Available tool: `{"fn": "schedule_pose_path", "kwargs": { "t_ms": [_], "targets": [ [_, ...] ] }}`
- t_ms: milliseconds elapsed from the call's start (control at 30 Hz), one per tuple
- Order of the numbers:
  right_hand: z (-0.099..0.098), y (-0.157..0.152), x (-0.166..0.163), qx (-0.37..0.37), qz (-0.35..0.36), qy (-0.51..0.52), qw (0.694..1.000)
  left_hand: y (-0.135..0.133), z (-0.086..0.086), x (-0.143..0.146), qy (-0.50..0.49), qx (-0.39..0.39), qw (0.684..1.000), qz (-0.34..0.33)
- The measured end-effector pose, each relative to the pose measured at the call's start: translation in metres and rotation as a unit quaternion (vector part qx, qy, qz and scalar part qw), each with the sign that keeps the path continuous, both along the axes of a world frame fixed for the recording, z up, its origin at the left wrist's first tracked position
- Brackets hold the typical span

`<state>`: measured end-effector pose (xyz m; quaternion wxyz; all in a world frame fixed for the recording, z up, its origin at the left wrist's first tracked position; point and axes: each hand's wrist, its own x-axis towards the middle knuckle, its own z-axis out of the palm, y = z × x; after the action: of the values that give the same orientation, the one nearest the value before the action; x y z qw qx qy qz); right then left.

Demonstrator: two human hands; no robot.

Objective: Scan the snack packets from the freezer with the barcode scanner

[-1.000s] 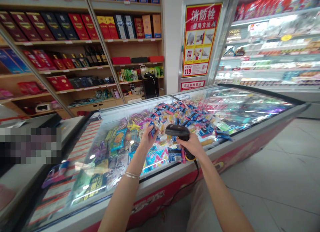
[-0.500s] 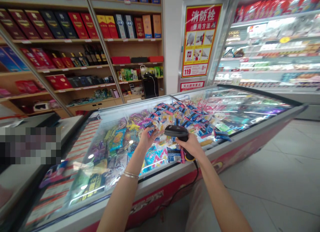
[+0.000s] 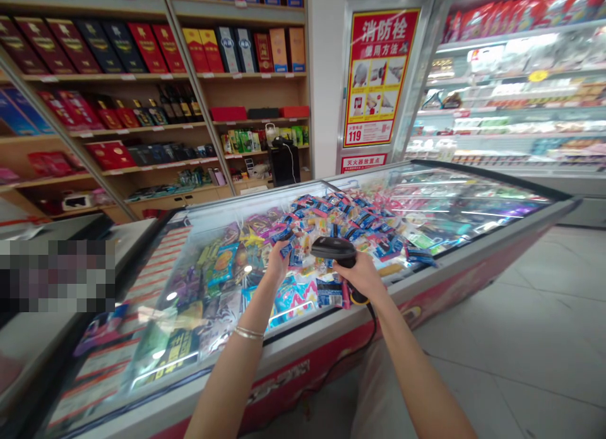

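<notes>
My right hand (image 3: 362, 276) grips a black barcode scanner (image 3: 333, 249) by its handle, with its head aimed left and its cable hanging over the freezer's front edge. My left hand (image 3: 277, 262) is closed on a small blue wrapped ice-cream packet (image 3: 287, 250), held just left of the scanner head. Both hands are over the open part of a chest freezer (image 3: 331, 338) filled with several colourful wrapped ice creams (image 3: 341, 218).
Sliding glass lids (image 3: 454, 199) cover the freezer's right and left parts. Wooden shelves (image 3: 142, 79) with boxed goods stand behind, a chilled display case (image 3: 511, 92) at the right, a red fire notice (image 3: 379, 73) on the wall. A counter (image 3: 28, 338) lies left; tiled floor (image 3: 521, 338) right.
My left hand has shifted slightly, turning the packet closer to the scanner head. The right hand and scanner have barely moved.
</notes>
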<state>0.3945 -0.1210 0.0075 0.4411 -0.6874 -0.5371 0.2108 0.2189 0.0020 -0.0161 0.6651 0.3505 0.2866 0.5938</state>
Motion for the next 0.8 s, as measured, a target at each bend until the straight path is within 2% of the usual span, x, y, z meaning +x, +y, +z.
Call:
{"fn": "schedule_pose_path", "kwargs": {
  "t_ms": [233, 333, 467, 600, 700, 800],
  "targets": [
    [0.002, -0.003, -0.001, -0.025, 0.007, -0.01, 1.0, -0.001, -0.001, -0.001, 0.023, -0.008, 1.0, 0.003],
    [0.003, -0.004, -0.002, -0.023, 0.009, -0.005, 1.0, -0.001, -0.002, -0.002, 0.024, 0.008, 1.0, -0.016],
    [0.006, -0.004, -0.002, -0.017, 0.004, 0.009, 1.0, -0.001, -0.002, -0.001, 0.019, 0.004, 1.0, -0.004],
    [0.014, -0.007, -0.005, -0.008, 0.001, 0.031, 0.999, -0.001, 0.003, -0.003, 0.031, 0.024, 0.999, -0.019],
    [0.021, -0.008, -0.011, 0.008, 0.022, 0.05, 0.998, 0.001, 0.013, -0.02, 0.051, 0.039, 0.998, 0.009],
    [0.026, -0.005, -0.028, 0.028, 0.061, 0.078, 0.995, 0.0, 0.022, -0.062, 0.154, 0.077, 0.982, 0.077]
  ]
}}
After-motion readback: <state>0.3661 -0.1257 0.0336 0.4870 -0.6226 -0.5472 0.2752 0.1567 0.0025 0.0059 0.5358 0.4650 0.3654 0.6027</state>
